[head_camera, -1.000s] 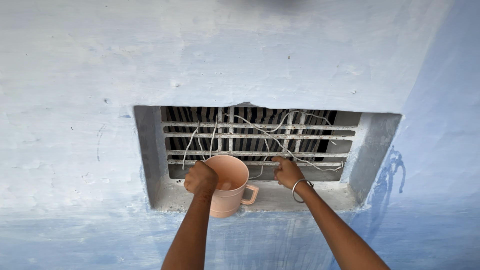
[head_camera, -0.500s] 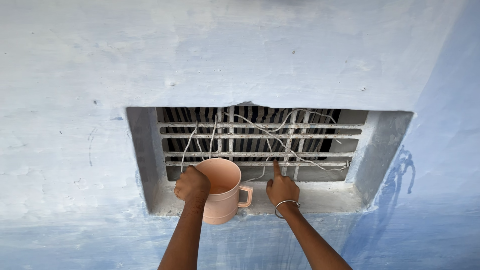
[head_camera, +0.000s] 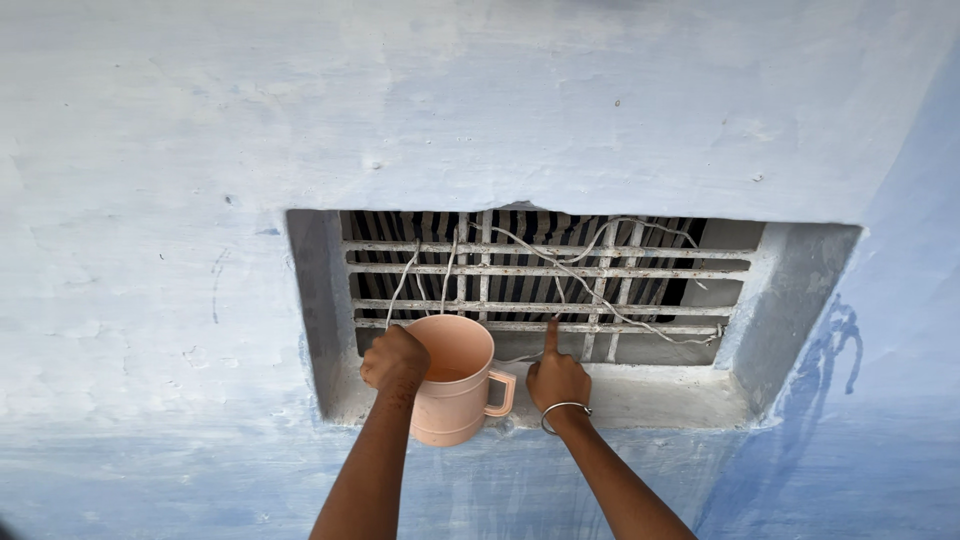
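- My left hand (head_camera: 395, 358) is closed in a fist on the near left rim of the mug (head_camera: 452, 380), gripping it there.
- The mug is peach plastic, upright, with its mouth open toward me; it stands at the front of the niche's sill (head_camera: 640, 395), left of the middle, and its base hangs over the sill's front edge.
- Inside the mug I see a bare peach wall and a darker patch low down; I cannot tell whether that is liquid or shadow.
- The mug's handle (head_camera: 500, 393) points right, toward my right hand (head_camera: 558, 382), and stands just beside it with a narrow gap.
- My right hand is mostly curled, with only the forefinger straight; it holds nothing. The fingertip (head_camera: 551, 326) points up and touches, or nearly touches, the lowest bar of the grille (head_camera: 560, 270).
- A metal bangle (head_camera: 565, 412) sits on my right wrist.
- The grille fills the back of the niche behind the mug: pale flat bars crossing upright ones, with dark slats behind.
- Thin white wires (head_camera: 590, 290) loop across the grille, some dropping toward the mug's rim.
- To the right of the mug, past my right hand, the sill is bare up to the niche's right wall (head_camera: 800, 300).
- To the left of the mug, the niche's left wall (head_camera: 318, 300) is near, with little room beside my fist.
- Around the niche is pale blue plaster wall (head_camera: 500, 110).
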